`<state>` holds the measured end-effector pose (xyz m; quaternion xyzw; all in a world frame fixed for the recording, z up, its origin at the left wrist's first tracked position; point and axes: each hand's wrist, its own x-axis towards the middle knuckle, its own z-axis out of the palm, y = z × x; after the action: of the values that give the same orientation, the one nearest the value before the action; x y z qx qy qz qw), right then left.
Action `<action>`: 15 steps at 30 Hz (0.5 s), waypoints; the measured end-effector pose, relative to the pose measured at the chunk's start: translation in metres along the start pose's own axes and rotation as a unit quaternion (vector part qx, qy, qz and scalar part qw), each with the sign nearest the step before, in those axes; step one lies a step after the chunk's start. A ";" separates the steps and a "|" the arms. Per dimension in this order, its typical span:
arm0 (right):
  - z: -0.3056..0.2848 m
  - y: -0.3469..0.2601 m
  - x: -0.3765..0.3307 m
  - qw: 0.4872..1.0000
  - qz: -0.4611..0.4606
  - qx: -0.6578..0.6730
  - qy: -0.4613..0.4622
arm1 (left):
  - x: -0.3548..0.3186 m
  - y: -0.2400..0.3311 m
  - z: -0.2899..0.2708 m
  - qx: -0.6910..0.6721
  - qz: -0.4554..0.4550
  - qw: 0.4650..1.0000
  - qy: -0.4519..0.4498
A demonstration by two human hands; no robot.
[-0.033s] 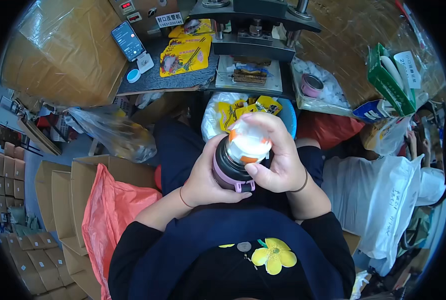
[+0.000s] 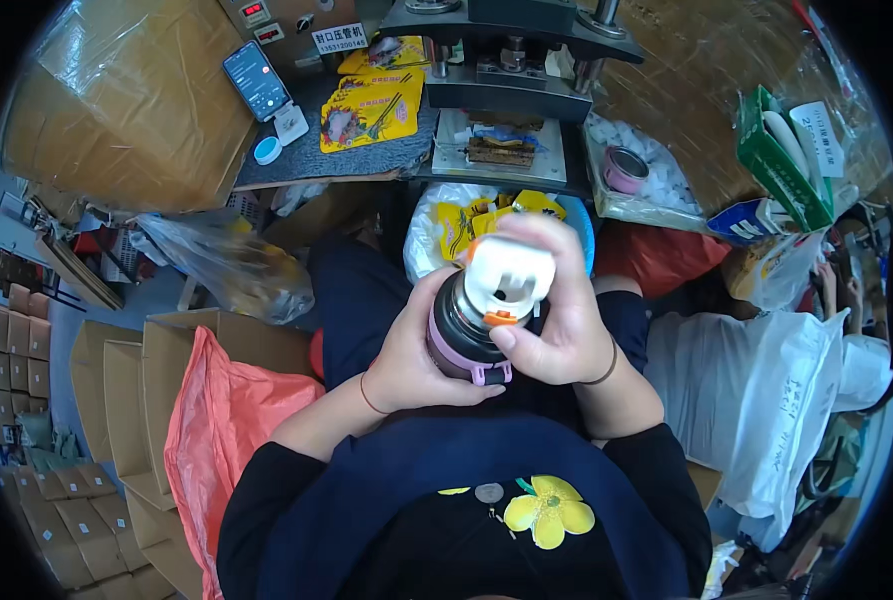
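- Nearest, at the bottom centre of the frame, is the person's dark top with a yellow flower (image 2: 549, 510) on the chest. Both forearms rise from it toward the middle.
- The left hand (image 2: 411, 355) is just left of centre. Its fingers are curled fully round the dark body of a drinking bottle (image 2: 456, 330) and hold it upright over the lap.
- The right hand (image 2: 561, 320) comes in from the right. Its thumb lies along the lower side of the bottle's white lid (image 2: 506, 272), beside an orange catch (image 2: 499, 318), and its fingers wrap over the top and far side. The grip is closed, not spread.
- The lid sits on the bottle's neck. Whether it is screwed tight cannot be told from this view. A pink band (image 2: 481, 372) rings the bottle below the thumb.
- At the lower left, just beside the left elbow, an orange-red plastic bag (image 2: 231, 420) hangs out of open cardboard boxes (image 2: 131, 385).
- At the right, a large white sack (image 2: 766, 400) stands near the right arm.
- Beyond the hands, at the upper centre, a white bag of yellow packets (image 2: 466, 220) rests in a blue tub (image 2: 583, 232).
- Farthest, along the top edge, are a press machine (image 2: 506, 70), more yellow packets (image 2: 371, 105) and a phone (image 2: 256, 80) at the upper left. A pink tin (image 2: 626, 170) and a green carton (image 2: 781, 160) are at the upper right.
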<state>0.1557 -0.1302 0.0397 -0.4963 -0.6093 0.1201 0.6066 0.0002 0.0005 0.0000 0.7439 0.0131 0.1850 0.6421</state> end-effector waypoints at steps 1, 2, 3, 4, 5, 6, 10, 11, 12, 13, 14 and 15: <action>0.002 0.000 -0.001 0.996 0.040 0.053 0.063 | 0.001 0.000 -0.001 0.001 -0.001 1.000 -0.006; -0.001 0.006 0.002 0.999 0.006 0.032 0.038 | 0.001 0.000 -0.002 0.019 0.004 1.000 -0.009; -0.001 0.008 0.001 0.999 0.007 0.033 0.038 | 0.001 0.000 -0.001 0.018 0.002 1.000 -0.009; -0.001 0.009 0.001 0.999 0.002 0.036 0.028 | 0.000 -0.001 0.000 0.006 0.003 1.000 -0.006; -0.001 0.010 0.001 0.999 -0.005 0.038 0.017 | 0.001 -0.001 0.000 -0.005 0.005 1.000 -0.003; -0.002 0.009 0.002 0.999 -0.004 0.038 0.017 | 0.001 -0.002 0.000 -0.005 0.005 1.000 -0.003; -0.007 0.001 0.014 0.985 0.092 0.141 0.042 | 0.001 -0.002 -0.003 -0.056 0.001 0.998 -0.013; -0.011 -0.007 0.023 0.983 0.118 0.128 0.052 | 0.000 -0.003 -0.006 -0.021 0.021 0.999 -0.020; -0.014 -0.009 0.028 0.986 0.129 0.094 0.045 | -0.001 -0.004 -0.008 -0.026 0.032 0.999 -0.023; -0.015 -0.007 0.030 0.986 0.128 0.095 0.043 | -0.002 -0.005 -0.010 -0.031 0.043 0.998 -0.026; -0.017 -0.005 0.033 0.988 0.111 0.093 0.045 | -0.001 -0.008 -0.015 -0.019 0.057 0.998 -0.030; -0.018 -0.004 0.035 0.990 0.094 0.092 0.047 | -0.005 -0.011 -0.016 -0.027 0.057 0.998 -0.009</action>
<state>0.1767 -0.1142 0.0689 -0.4984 -0.5174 0.2088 0.6635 -0.0070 0.0166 -0.0104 0.7272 -0.0401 0.2149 0.6507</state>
